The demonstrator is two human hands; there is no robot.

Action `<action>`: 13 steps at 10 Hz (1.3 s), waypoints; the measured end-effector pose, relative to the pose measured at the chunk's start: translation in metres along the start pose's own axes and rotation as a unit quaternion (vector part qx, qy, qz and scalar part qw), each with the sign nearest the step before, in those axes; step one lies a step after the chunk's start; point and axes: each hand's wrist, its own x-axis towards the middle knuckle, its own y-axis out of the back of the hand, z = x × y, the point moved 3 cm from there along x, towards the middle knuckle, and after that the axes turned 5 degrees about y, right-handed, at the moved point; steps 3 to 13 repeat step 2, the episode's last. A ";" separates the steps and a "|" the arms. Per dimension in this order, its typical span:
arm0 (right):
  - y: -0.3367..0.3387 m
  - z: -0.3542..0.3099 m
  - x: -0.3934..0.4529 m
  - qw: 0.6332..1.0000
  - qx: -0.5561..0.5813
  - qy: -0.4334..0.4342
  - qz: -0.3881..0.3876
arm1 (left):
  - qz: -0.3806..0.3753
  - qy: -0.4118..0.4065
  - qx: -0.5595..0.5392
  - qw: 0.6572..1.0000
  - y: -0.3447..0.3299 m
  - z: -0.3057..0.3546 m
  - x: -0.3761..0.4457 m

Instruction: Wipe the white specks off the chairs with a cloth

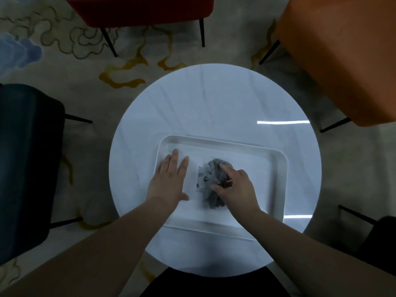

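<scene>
- Right hand (237, 188) is gripping a crumpled grey cloth (215, 185), fingers curled into it, inside a white rectangular tray (276, 166).
- Left hand (169, 179) is lying flat with fingers straight, pressing on the tray's left part, holding nothing.
- A small printed paper or packet (201, 179) is lying partly under the cloth; print too blurred to read.
- Tray is sitting on a round white tabletop (214, 103).
- Chairs are standing around the tabletop on a patterned carpet (85, 71): red chair (139, 9) far left, orange chair (342, 61) far right, dark chair (25, 157) at left.
</scene>
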 end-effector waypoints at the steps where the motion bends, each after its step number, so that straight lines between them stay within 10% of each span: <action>1: 0.002 0.000 0.002 0.999 -0.024 -0.005 -0.030 | -0.004 0.002 -0.003 1.000 0.001 0.001 -0.001; 13: 0.012 -0.004 -0.002 0.998 -0.023 -0.002 -0.063 | -0.012 0.003 -0.006 1.000 0.006 0.000 -0.002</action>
